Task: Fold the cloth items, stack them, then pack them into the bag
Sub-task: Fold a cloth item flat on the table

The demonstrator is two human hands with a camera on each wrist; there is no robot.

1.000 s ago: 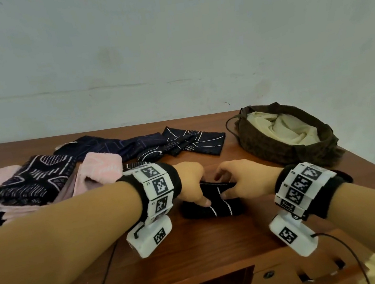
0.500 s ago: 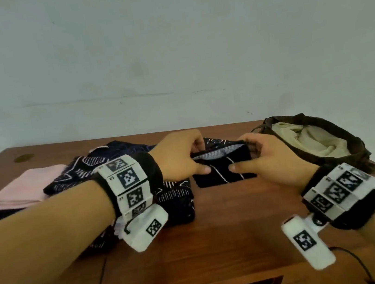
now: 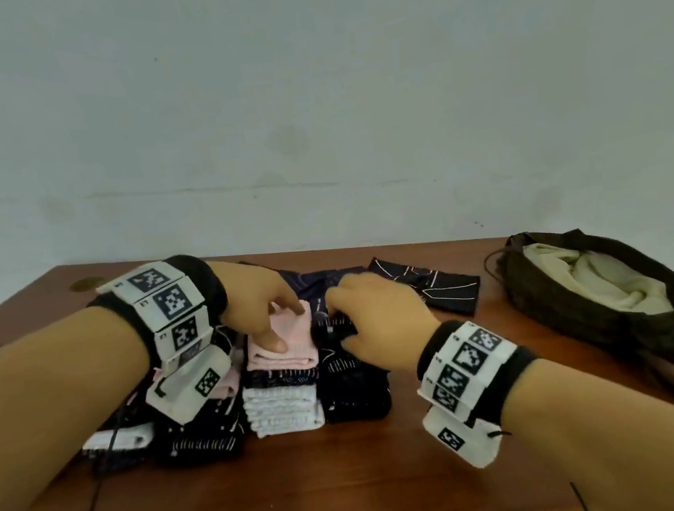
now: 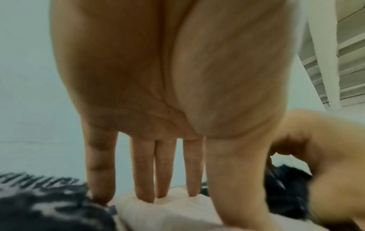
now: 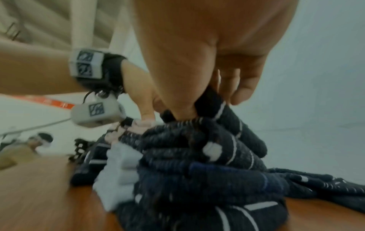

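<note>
On the wooden table [image 3: 362, 492], left hand [image 3: 256, 311] flat on the pink cloth [image 3: 292, 345], right hand [image 3: 380, 323] fingers [image 5: 242, 87] pinching a half-hidden dark cloth [image 5: 221, 140]

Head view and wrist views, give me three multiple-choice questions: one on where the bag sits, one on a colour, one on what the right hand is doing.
1. The bag lies:
A. right of the stacks
B. left of the stacks
C. on the stacks

2. The folded cloth under the left hand is:
A. green
B. pink
C. yellow

3. The right hand is:
A. flat on bare wood
B. inside the bag
C. pinching a dark folded cloth

Answers: A, the bag sits at the table's right end; B, straight fingers press pale pink fabric; C, the right wrist view shows thumb and fingers pinching it.
</note>
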